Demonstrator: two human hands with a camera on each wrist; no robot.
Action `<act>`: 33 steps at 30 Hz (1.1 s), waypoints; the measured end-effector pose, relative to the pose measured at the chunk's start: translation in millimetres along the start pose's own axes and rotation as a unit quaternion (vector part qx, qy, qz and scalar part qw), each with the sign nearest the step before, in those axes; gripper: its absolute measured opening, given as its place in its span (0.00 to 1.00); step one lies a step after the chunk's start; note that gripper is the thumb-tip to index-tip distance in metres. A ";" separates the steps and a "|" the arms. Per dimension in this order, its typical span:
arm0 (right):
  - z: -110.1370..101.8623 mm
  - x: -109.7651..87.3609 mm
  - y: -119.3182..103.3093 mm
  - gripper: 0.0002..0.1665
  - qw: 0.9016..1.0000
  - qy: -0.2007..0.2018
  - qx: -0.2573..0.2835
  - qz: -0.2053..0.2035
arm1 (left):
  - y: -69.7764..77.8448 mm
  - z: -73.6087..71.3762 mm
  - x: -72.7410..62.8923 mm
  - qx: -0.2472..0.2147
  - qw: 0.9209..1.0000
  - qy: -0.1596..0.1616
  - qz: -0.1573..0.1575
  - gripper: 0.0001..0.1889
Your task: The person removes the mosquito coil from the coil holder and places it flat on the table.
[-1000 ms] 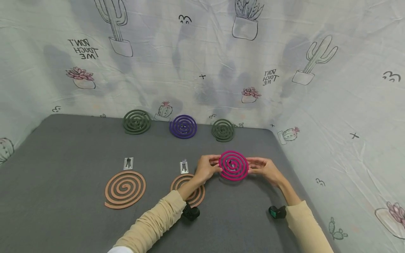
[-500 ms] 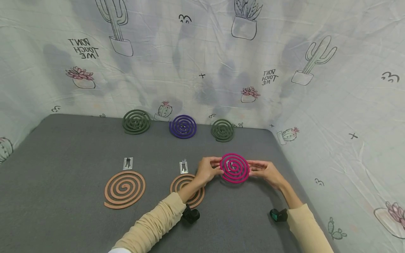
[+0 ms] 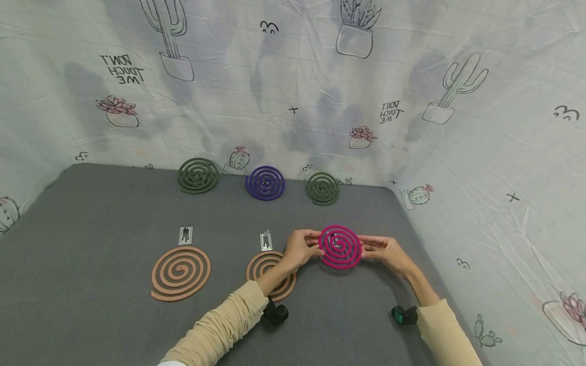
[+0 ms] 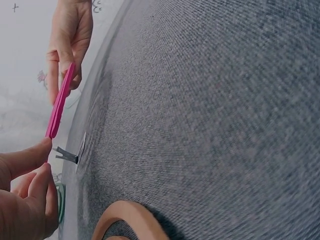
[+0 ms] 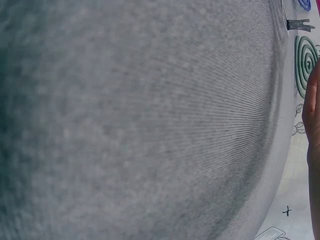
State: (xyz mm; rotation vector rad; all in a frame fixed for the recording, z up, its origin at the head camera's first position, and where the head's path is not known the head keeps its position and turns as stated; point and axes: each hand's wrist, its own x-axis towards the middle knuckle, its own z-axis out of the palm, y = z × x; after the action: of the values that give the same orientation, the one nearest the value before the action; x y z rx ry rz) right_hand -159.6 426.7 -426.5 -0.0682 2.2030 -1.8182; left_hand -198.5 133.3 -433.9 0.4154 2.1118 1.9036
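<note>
A pink mosquito coil [image 3: 339, 243] is held up between both hands, tilted, above the grey table. My left hand [image 3: 300, 249] pinches its left edge between thumb and fingers. On the opposite edge, my right hand [image 3: 389, 253] grips it the same way. Edge-on, the pink coil shows as a thin strip in the left wrist view [image 4: 59, 104]. Behind it in the head view, partly seen through the spiral, is a metal coil stand [image 3: 332, 237] with a raised prong. The right wrist view catches only part of the right hand [image 5: 313, 115].
Two brown coils [image 3: 181, 269] lie near the front, one partly under the left forearm. Metal stands [image 3: 180, 235] [image 3: 266, 241] lie just beyond them. Along the back edge sit a green coil [image 3: 198, 176], a purple coil [image 3: 265, 183] and another green coil [image 3: 322, 188]. Patterned cloth rises behind.
Both hands have moved slightly toward the front and a little to the right with the pink mosquito coil. Their hold on it looks the same, and the other coils have stayed in place.
</note>
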 end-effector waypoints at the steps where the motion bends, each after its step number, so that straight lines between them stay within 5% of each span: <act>1: -0.1 -0.4 0.3 0.38 1.000 -0.002 0.001 0.000 | -0.1 0.1 -0.3 0.000 1.000 0.000 0.000 0.23; 12: -2.2 -3.3 3.5 0.37 1.000 -0.009 0.009 0.004 | -0.9 1.1 -5.1 -0.012 1.000 -0.012 0.012 0.23; 33: -3.1 -9.6 7.7 0.35 0.999 -0.030 0.017 0.002 | -0.7 2.3 -11.1 -0.003 0.999 -0.029 -0.015 0.23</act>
State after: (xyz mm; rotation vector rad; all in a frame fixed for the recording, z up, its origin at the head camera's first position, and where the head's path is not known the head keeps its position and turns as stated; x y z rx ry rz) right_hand -150.1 433.3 -431.6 -0.1100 2.1305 -1.8273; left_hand -187.3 131.1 -434.7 0.4296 2.0632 1.8587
